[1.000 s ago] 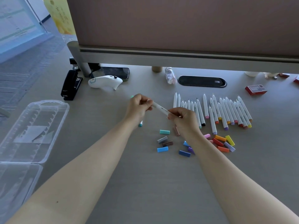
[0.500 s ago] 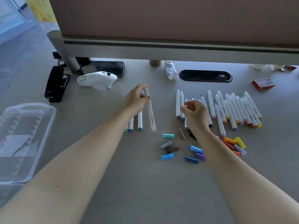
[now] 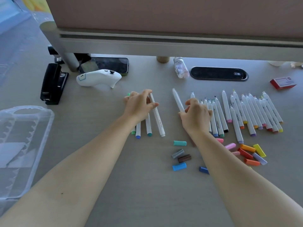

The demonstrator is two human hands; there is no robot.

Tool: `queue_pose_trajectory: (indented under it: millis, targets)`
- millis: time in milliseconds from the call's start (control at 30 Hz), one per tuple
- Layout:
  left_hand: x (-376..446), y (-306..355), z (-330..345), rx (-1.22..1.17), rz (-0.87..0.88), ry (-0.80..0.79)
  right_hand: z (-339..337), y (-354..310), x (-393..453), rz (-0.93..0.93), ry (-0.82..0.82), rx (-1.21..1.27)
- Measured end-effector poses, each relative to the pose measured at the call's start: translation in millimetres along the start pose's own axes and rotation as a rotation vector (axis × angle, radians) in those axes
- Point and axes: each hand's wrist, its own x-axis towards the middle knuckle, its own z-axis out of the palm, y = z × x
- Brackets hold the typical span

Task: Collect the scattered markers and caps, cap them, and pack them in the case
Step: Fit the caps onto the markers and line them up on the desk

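Observation:
My left hand (image 3: 141,105) pinches a white capped marker (image 3: 158,120) that lies on the desk beside three capped markers (image 3: 148,126), partly hidden under the hand. My right hand (image 3: 195,114) grips another white marker (image 3: 177,100), tilted up and to the left above the left end of the row of uncapped markers (image 3: 246,112). Loose caps lie near my right forearm: teal (image 3: 180,143), grey (image 3: 177,153), brown (image 3: 184,158), blue (image 3: 179,166), plus a warm-coloured cluster (image 3: 252,153). The clear plastic case (image 3: 49,117) lies open at the far left.
At the back of the desk are a black stapler (image 3: 54,82), a white controller (image 3: 98,78), a phone (image 3: 105,64), a small bottle (image 3: 180,69), a dark cable grommet (image 3: 218,73) and a red box (image 3: 282,82). A partition overhangs the desk's rear.
My left hand carried the capped white marker left and laid it beside the other capped ones. My right hand went to the row and lifted a marker from it.

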Motion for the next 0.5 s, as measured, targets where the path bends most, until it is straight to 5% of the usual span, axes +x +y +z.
queue_pose_trajectory:
  millis: [500]
  targets:
    - [-15, 5, -2, 0.003, -0.007, 0.039, -42, 21, -1, 0.176, -0.24, 0.661]
